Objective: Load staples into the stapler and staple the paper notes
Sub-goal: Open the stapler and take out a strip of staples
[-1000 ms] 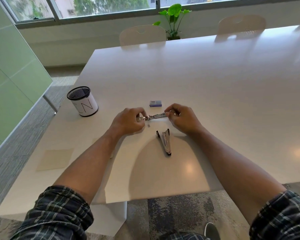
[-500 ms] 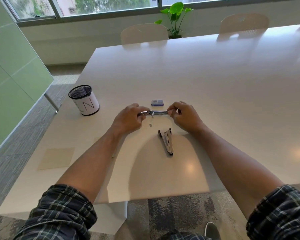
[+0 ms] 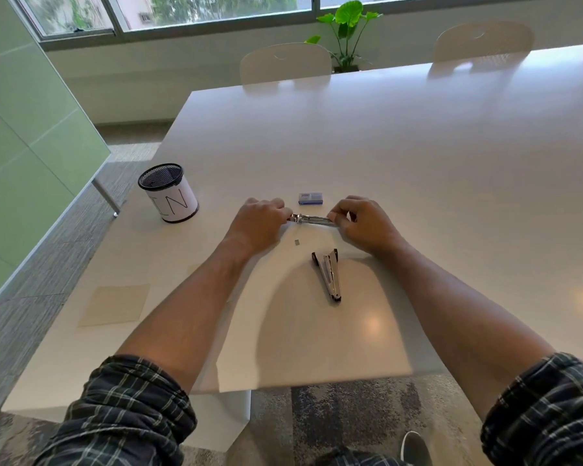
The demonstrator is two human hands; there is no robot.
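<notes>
Both hands hold a thin metal stapler part (image 3: 313, 219) level just above the white table (image 3: 418, 163). My left hand (image 3: 258, 223) pinches its left end and my right hand (image 3: 364, 223) pinches its right end. Nearer me on the table lies the stapler body (image 3: 330, 275), spread open in a V. A small blue staple box (image 3: 311, 198) sits just behind the hands. A tiny grey piece of staples (image 3: 297, 242) lies below the held part. Pale paper notes (image 3: 115, 305) lie flat at the table's near left.
A black mesh cup with a white label (image 3: 169, 193) stands at the left of the table. Two white chairs (image 3: 285, 63) and a green plant (image 3: 345, 31) are beyond the far edge. The near table edge runs just past my forearms.
The held metal part has turned from a slight upward tilt on its right to nearly level. Both hands kept their grip and stayed in place.
</notes>
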